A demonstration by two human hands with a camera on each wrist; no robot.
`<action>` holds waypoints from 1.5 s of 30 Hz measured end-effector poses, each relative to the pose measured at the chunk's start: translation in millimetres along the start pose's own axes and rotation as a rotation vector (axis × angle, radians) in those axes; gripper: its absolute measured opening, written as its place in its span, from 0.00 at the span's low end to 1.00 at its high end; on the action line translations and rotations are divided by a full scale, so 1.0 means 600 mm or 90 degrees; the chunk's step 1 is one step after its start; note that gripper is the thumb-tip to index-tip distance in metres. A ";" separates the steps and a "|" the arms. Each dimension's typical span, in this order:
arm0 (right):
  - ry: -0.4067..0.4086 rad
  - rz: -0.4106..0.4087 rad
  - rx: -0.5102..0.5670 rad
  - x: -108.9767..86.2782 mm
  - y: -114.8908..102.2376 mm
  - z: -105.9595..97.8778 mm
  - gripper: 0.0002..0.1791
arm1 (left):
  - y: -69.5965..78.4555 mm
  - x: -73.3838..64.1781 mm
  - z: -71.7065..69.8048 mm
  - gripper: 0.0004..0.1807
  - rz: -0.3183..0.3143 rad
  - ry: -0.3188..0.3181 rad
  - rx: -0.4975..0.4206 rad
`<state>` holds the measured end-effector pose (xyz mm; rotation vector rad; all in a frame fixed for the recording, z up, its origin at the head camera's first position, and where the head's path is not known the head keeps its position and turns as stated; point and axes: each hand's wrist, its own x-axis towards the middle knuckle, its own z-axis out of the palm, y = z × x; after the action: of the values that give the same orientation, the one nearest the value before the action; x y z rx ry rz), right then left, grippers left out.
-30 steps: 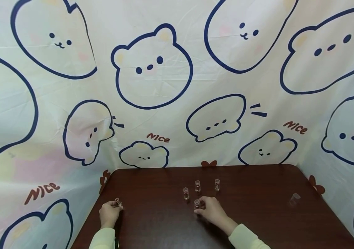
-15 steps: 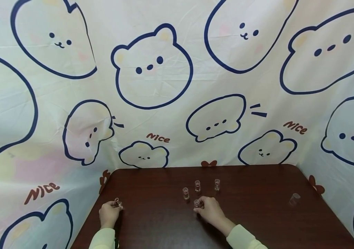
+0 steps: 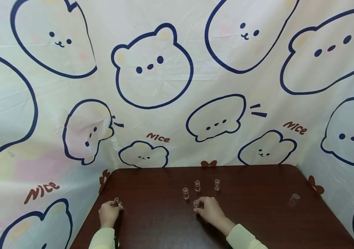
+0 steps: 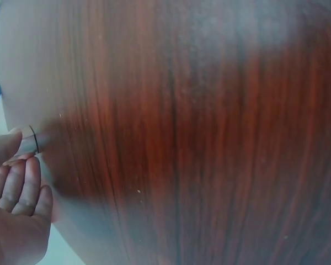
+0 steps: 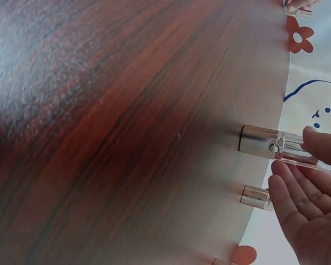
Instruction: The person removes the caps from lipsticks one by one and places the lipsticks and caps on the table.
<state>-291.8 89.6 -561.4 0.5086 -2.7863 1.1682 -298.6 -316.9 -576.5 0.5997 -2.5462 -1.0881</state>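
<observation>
My left hand (image 3: pixel 108 214) pinches a small clear glass vessel (image 3: pixel 117 202) between thumb and fingers at the table's left side; it leans in the head view. In the left wrist view, fingers hide much of this vessel (image 4: pixel 28 141). Nearer the middle, my right hand (image 3: pixel 213 210) pinches a matching small clear vessel (image 3: pixel 196 204) by its upper part. Seen from the right wrist, this vessel (image 5: pixel 259 142) has a clear cylindrical top and a silvery lower part that stands on the table, with the thumb on one side and fingers on the other.
Just beyond my right hand stand three similar vessels, a left one (image 3: pixel 185 193), a middle one (image 3: pixel 197 186) and a right one (image 3: pixel 217 185). Far right on the dark wooden table (image 3: pixel 251 193) is a clear cup (image 3: pixel 294 199). A patterned cloth (image 3: pixel 177 86) walls the table's back and sides.
My right hand and forearm have shifted very slightly left, still holding the vessel. The left hand stays in place with its own vessel.
</observation>
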 end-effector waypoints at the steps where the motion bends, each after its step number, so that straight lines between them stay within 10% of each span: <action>1: -0.003 -0.002 0.000 0.000 0.000 -0.001 0.09 | 0.001 0.000 0.000 0.11 0.000 0.001 0.001; 45: 0.077 -0.004 0.185 0.000 -0.047 -0.135 0.08 | 0.000 0.001 -0.001 0.20 0.028 -0.059 -0.005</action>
<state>-287.2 127.9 -484.9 0.4492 -2.5254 1.5562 -298.8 -317.4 -576.1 0.4993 -2.6193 -1.1340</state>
